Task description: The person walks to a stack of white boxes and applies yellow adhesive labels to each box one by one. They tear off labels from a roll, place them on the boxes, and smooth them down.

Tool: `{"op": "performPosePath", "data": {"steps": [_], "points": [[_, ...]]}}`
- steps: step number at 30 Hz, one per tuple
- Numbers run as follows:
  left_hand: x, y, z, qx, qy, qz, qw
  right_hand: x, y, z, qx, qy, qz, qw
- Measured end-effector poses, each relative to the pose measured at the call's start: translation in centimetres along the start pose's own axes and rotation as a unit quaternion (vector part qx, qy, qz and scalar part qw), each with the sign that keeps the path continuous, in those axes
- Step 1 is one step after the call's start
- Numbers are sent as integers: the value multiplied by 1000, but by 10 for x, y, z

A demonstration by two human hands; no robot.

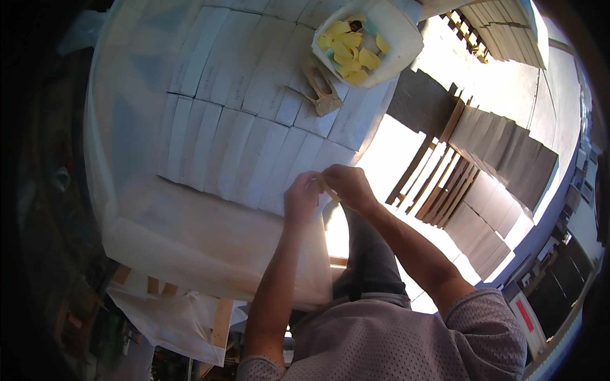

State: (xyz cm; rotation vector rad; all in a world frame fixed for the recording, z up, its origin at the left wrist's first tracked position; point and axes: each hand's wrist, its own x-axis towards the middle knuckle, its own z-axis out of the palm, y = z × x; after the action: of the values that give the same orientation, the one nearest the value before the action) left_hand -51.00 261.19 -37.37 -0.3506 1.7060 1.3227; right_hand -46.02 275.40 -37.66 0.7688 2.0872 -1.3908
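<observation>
My left hand (301, 195) and my right hand (348, 184) meet at the near right corner of a stack of white boxes (254, 149). Their fingers are closed together on a thin, pale yellowish strip (329, 191); its exact kind does not show. The strip hangs down below my right fingers. Farther off, a staple gun (324, 95) lies on top of the boxes. Beyond it sits a white plastic tub (403, 44) with yellow pieces (349, 54) inside.
Translucent plastic film (216, 238) covers the stack's near and left sides. White film hangs over wood (222, 320) at the lower left. To the right stand a wooden pallet (445, 184) and stacked boxes (508, 149). More boards (508, 28) lean at the upper right.
</observation>
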Motion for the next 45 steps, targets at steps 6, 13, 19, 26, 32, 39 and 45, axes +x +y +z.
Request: {"op": "performPosePath", "data": {"steps": [6, 13, 19, 26, 32, 39, 45], "points": [[16, 25, 17, 0, 2, 8, 1000, 7, 10, -13, 4, 84, -102, 991], [56, 77, 43, 84, 85, 132, 984, 36, 42, -67, 430, 304, 50, 849], [125, 143, 83, 20, 65, 257, 964, 40, 76, -83, 398, 344, 134, 840], [168, 144, 77, 146, 121, 257, 948, 39, 29, -49, 254, 259, 85, 928], [136, 37, -28, 100, 244, 145, 954, 86, -3, -18, 151, 199, 36, 968], [122, -40, -63, 247, 274, 200, 908, 190, -37, 36, 29, 174, -119, 977], [167, -27, -71, 392, 245, 194, 865, 250, -49, 69, -45, 176, -136, 974]]}}
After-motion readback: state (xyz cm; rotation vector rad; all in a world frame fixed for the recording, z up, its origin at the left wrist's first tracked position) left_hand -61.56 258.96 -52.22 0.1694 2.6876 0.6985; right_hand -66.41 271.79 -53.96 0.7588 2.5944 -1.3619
